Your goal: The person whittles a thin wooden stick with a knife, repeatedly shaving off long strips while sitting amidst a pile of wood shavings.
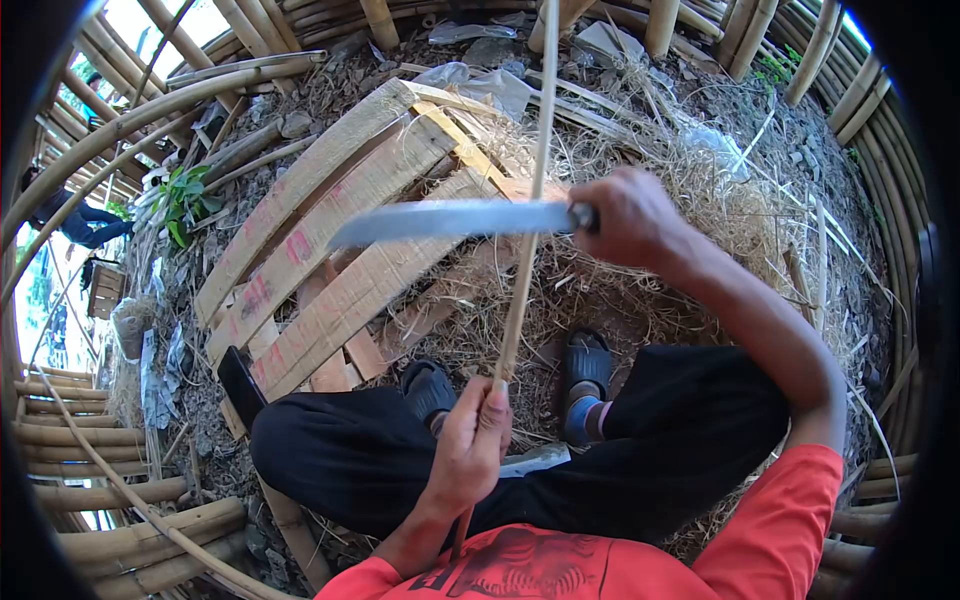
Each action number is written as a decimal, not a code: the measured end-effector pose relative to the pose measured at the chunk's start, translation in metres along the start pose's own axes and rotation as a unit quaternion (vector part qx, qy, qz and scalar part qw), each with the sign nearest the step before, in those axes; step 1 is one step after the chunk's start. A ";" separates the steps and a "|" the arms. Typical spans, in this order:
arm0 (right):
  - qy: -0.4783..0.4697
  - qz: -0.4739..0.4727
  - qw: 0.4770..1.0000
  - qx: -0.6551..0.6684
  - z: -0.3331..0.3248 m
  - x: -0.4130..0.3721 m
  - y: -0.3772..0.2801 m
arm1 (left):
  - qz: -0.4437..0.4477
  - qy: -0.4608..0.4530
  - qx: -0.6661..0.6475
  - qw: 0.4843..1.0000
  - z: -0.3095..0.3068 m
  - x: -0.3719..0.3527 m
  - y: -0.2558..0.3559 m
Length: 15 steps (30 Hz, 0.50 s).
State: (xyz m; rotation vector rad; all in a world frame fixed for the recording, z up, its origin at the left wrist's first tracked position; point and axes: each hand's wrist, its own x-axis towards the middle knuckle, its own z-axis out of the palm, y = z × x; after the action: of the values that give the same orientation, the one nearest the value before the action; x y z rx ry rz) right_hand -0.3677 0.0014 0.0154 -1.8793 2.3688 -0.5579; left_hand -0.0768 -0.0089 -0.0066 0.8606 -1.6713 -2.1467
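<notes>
A long, thin bamboo strip (pixel 519 300) runs from my lap up past the top of the view. My left hand (pixel 472 445) is closed around its lower part, with the thumb lying along it. Higher up, my right hand (pixel 630 222) grips the dark handle of a large knife (pixel 450 220). The broad blade points left and crosses the strip close to the handle; whether it touches the strip I cannot tell. The blade is slightly blurred.
Beyond my knees lies a slatted wooden pallet (pixel 340 250). Fine shavings (pixel 640 300) cover the ground around my sandals. A dark phone-like object (pixel 240 388) is by my left knee. Bamboo poles (pixel 130 540) surround the spot. A person (pixel 85 222) is at the far left.
</notes>
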 end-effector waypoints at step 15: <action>-0.091 -0.117 0.989 -0.005 0.005 -0.032 0.000 | 0.001 0.034 0.062 0.998 -0.005 0.005 -0.013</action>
State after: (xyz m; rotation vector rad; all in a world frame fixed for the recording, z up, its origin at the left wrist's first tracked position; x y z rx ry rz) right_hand -0.3580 0.0306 0.0054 -2.1267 2.0590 -0.3704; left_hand -0.0761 -0.0122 -0.0211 0.9546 -1.7841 -2.0059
